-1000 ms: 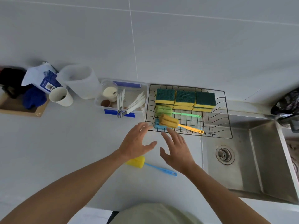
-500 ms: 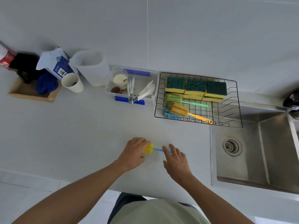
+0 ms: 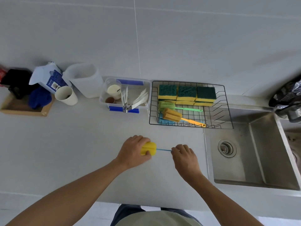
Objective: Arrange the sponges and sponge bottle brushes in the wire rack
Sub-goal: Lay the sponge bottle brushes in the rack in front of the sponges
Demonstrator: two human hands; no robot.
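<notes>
Yellow bottle brush lies left-right, head leftward.

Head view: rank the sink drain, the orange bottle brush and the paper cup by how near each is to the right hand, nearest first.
From the right hand:
1. Sink drain, just to its right, in the sink basin.
2. Orange bottle brush, ahead of it in the wire rack, slightly farther than the drain.
3. Paper cup, far off to the left, by the wall.
</notes>
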